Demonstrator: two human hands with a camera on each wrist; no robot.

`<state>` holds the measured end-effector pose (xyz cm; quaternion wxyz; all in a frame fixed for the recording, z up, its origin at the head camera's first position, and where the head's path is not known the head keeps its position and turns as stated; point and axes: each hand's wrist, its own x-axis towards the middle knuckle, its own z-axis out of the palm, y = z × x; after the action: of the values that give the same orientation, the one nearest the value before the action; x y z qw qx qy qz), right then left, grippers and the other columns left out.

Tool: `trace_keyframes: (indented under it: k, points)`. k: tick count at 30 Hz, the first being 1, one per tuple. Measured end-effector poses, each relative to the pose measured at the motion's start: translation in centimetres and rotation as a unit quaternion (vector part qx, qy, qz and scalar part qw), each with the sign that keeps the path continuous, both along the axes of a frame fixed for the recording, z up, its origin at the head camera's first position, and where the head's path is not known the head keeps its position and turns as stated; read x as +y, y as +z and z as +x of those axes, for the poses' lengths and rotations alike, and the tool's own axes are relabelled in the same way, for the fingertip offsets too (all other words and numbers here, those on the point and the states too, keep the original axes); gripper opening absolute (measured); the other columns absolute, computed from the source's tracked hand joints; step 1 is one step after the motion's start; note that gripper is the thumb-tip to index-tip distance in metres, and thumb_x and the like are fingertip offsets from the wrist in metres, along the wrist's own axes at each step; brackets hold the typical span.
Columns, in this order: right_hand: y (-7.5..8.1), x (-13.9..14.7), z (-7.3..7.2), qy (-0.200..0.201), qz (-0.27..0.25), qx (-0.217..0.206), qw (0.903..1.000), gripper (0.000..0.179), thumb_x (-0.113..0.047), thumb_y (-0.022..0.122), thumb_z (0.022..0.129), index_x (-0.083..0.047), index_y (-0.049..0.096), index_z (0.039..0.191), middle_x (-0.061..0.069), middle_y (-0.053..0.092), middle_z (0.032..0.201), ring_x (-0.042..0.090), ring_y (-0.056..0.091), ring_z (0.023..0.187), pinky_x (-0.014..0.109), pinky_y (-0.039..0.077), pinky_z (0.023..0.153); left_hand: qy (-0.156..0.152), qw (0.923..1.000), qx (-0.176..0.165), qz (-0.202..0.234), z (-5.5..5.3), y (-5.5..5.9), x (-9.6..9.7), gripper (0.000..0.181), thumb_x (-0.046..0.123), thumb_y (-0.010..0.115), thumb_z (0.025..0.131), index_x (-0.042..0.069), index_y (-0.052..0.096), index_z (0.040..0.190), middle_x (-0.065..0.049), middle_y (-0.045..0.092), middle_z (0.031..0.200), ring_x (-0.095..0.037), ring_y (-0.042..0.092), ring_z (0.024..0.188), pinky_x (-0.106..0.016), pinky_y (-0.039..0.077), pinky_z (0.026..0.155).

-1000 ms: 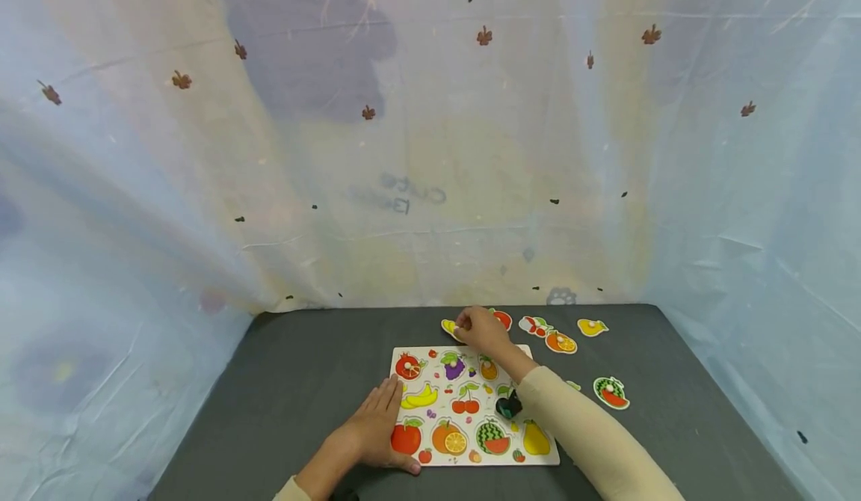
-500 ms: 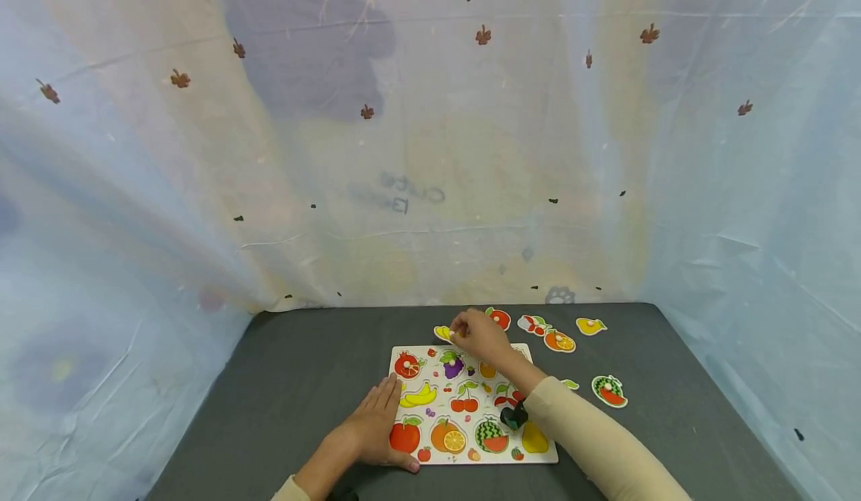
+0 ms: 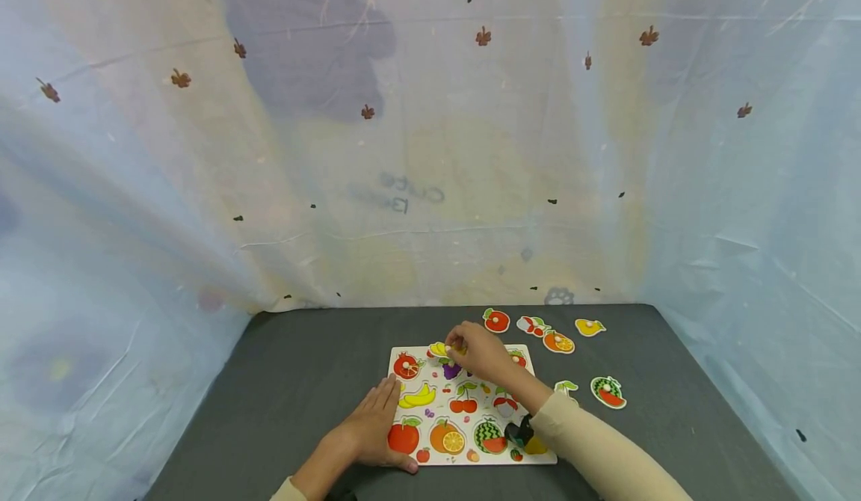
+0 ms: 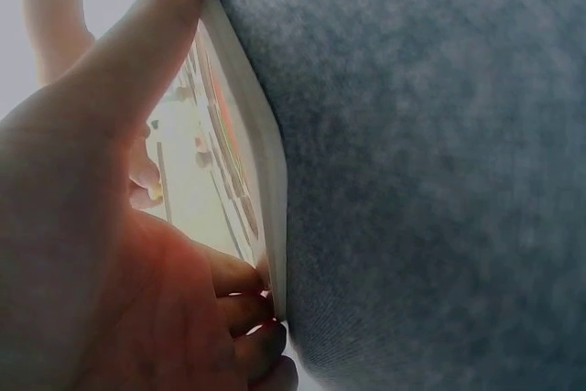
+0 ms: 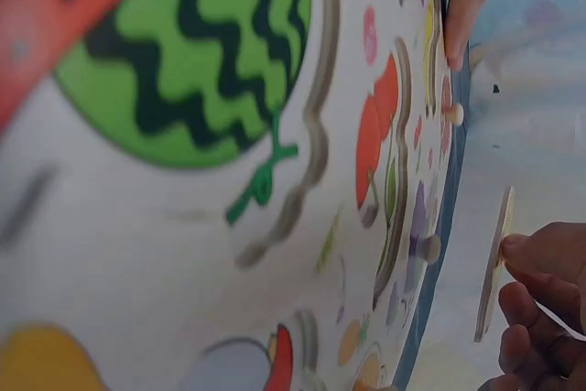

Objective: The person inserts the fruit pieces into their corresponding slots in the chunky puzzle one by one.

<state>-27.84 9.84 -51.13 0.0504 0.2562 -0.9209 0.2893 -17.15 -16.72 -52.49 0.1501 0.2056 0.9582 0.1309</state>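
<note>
In the head view my left hand (image 3: 373,426) lies along the left side of a white fruit puzzle board (image 3: 548,457), its fingers extended and thumb at the near corner. The left wrist view shows the fingers against the board's edge (image 4: 275,190). My right hand (image 3: 480,351) pinches a banana puzzle piece (image 3: 439,349) over the board's far edge, above the grape piece (image 3: 451,369). Seen edge-on in the right wrist view, the thin piece (image 5: 494,267) stands apart from the board. Knobs show on the grape and pomegranate pieces there. The printed banana shape (image 3: 418,395) is by my left fingers.
Beyond the board lie an apple piece (image 3: 496,321), a red-and-white fruit piece (image 3: 531,325), an orange piece (image 3: 559,342) and a pear piece (image 3: 590,327). Rightward are a watermelon piece (image 3: 608,392) and a leafy piece (image 3: 566,386), partly behind my sleeve. A patterned curtain surrounds the grey table (image 3: 323,351).
My right hand has lifted the banana piece from the table behind the board and drawn it nearer, over the board's far edge. The left hand stays in place.
</note>
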Motion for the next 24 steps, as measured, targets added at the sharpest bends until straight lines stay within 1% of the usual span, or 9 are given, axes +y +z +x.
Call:
trace_keyframes:
  k: [3, 6, 13, 21, 24]
  points:
    - [0.0, -0.3, 0.5, 0.008, 0.006, 0.004, 0.9999, 0.005, -0.025, 0.077, 0.101, -0.021, 0.076, 0.101, -0.006, 0.061, 0.093, 0.009, 0.054, 0.081, 0.028, 0.05, 0.066, -0.004, 1.0, -0.001, 0.007, 0.0, -0.1, -0.1, 0.141, 0.074, 0.089, 0.071, -0.01, 0.025, 0.165, -0.025, 0.022, 0.174, -0.04, 0.02, 0.163, -0.058, 0.021, 0.132]
    - [0.0, -0.5, 0.9, 0.015, 0.012, 0.005, 0.9998, 0.004, -0.025, 0.079, 0.1, -0.022, 0.076, 0.1, -0.007, 0.061, 0.092, 0.008, 0.053, 0.079, 0.026, 0.049, 0.064, -0.006, 0.9999, -0.005, 0.01, -0.1, 0.0, -0.2, 0.14, 0.073, 0.089, 0.071, -0.01, 0.025, 0.165, -0.025, 0.022, 0.174, -0.04, 0.02, 0.163, -0.058, 0.021, 0.131]
    - [0.2, -1.0, 1.8, 0.044, 0.016, 0.005, 0.9989, 0.004, -0.02, 0.08, 0.099, -0.02, 0.076, 0.101, -0.007, 0.061, 0.089, 0.007, 0.053, 0.078, 0.024, 0.05, 0.064, -0.01, 0.9996, -0.024, 0.013, -0.3, 0.5, -0.5, 0.138, 0.068, 0.091, 0.074, -0.009, 0.024, 0.165, -0.025, 0.02, 0.175, -0.041, 0.02, 0.163, -0.059, 0.022, 0.131]
    - [0.1, -1.6, 2.7, 0.05, 0.032, 0.001, 0.9982, 0.005, -0.022, 0.08, 0.099, -0.019, 0.077, 0.101, -0.006, 0.061, 0.09, 0.007, 0.052, 0.078, 0.022, 0.049, 0.061, -0.024, 0.9994, -0.024, 0.008, -0.5, 0.6, -0.7, 0.137, 0.07, 0.089, 0.075, -0.008, 0.023, 0.166, -0.024, 0.02, 0.175, -0.041, 0.02, 0.163, -0.058, 0.023, 0.131]
    - [-0.1, -1.7, 2.9, 0.051, 0.038, 0.002, 0.998, 0.005, -0.022, 0.081, 0.098, -0.02, 0.077, 0.1, -0.007, 0.06, 0.089, 0.006, 0.051, 0.077, 0.022, 0.049, 0.062, -0.026, 0.9992, -0.025, 0.017, -0.5, 0.8, -0.8, 0.137, 0.068, 0.091, 0.074, -0.009, 0.024, 0.166, -0.025, 0.02, 0.175, -0.042, 0.02, 0.162, -0.059, 0.022, 0.131]
